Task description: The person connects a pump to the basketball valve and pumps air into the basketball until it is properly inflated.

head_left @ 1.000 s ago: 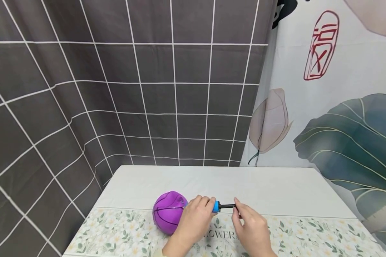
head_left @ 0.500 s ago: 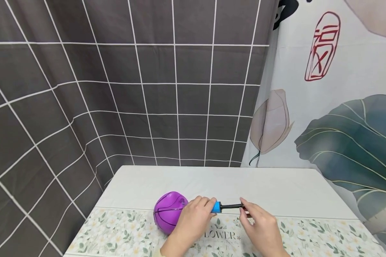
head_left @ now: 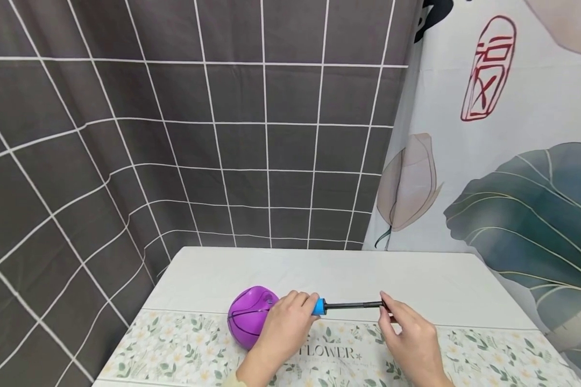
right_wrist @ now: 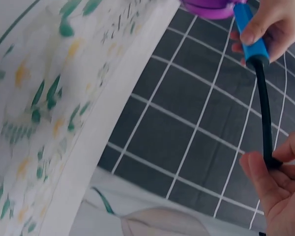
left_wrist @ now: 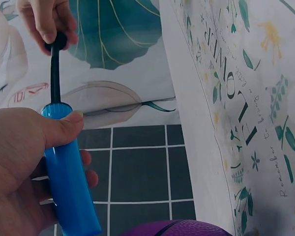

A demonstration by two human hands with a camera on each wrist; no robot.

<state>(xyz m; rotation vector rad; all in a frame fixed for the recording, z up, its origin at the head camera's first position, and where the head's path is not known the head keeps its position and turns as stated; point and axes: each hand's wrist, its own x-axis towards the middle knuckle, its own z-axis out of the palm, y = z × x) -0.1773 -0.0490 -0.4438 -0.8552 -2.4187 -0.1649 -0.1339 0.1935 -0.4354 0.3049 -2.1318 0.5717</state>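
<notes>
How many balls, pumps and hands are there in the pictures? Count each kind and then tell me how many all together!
Purple ball: 1
Blue pump: 1
Hands: 2 (left hand around the pump, right hand at the end of its black rod)
Total: 4

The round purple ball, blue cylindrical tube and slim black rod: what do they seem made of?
Round purple ball: probably rubber or soft vinyl; its skin looks dented and finely pebbled.
Blue cylindrical tube: likely smooth, glossy plastic, given its even colour and highlights.
Slim black rod: smooth plastic or coated metal; its plain dark surface can't settle which.
</notes>
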